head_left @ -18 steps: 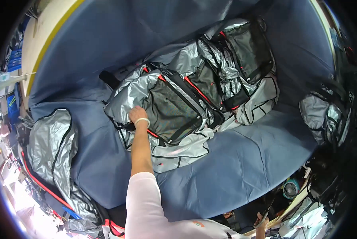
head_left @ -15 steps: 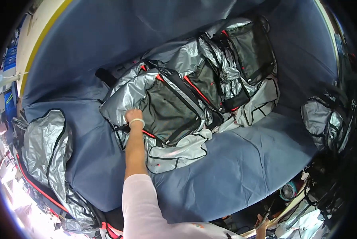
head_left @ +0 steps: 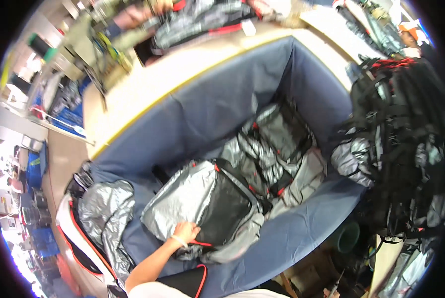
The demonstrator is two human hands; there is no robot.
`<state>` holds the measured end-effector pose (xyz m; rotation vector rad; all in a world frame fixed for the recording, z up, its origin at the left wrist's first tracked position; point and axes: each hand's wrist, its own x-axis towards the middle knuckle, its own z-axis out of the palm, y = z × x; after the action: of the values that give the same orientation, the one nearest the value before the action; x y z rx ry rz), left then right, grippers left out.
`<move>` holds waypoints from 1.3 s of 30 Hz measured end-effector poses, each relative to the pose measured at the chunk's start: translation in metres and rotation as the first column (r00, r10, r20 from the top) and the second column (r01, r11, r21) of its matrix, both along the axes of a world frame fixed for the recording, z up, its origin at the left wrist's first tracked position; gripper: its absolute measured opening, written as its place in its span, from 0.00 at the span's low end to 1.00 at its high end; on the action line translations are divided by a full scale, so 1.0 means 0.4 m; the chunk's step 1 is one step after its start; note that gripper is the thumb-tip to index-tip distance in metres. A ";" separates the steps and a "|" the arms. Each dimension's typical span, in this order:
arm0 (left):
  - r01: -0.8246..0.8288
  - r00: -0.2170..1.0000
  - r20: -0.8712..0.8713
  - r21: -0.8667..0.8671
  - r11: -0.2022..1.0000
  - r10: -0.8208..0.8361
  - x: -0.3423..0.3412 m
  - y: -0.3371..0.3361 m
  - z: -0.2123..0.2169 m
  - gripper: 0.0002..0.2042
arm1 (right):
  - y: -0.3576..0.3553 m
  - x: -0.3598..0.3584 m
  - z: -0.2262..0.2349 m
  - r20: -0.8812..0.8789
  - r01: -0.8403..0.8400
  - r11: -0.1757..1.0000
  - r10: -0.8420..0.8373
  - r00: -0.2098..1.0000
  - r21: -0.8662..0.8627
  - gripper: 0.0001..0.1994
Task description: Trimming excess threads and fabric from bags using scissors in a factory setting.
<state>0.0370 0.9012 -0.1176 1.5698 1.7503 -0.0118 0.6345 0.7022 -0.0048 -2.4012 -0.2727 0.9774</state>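
1. Silver and black, the backpack (head_left: 205, 208) I watched in the head view lay flat in the blue fabric-lined bin (head_left: 217, 107), its long axis running from lower left to upper right, red piping along its seams.
2. My left hand (head_left: 185, 232) rested on its lower edge, fingers curled; I could not tell if they gripped.
3. My right hand was out of view.
4. More backpacks (head_left: 277, 149) lay just beyond.

right hand (head_left: 331, 292) cut off at bottom edge, grip unclear

Stacked bags (head_left: 277, 154) block right; blue liner (head_left: 302, 233) free.
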 end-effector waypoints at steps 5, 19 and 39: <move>0.042 0.994 -0.106 0.171 0.984 -0.024 0.038 -0.039 0.402 0.17 | -0.043 -0.007 0.014 0.208 -0.324 0.923 0.282 0.937 0.207 0.15; 0.379 0.922 -0.330 0.656 0.653 -0.204 0.570 -0.471 1.149 0.16 | -0.003 -0.378 0.431 0.062 -0.099 -0.029 0.934 0.351 0.995 0.18; 0.460 0.788 -0.160 0.794 0.396 -0.595 1.354 -0.549 0.757 0.10 | -0.422 -0.028 0.177 -0.141 0.110 0.297 0.084 0.986 0.948 0.14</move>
<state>0.5786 0.6817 0.1854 2.6810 1.0377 0.6784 0.6232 0.5335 0.0660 -1.1505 -0.5816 0.6567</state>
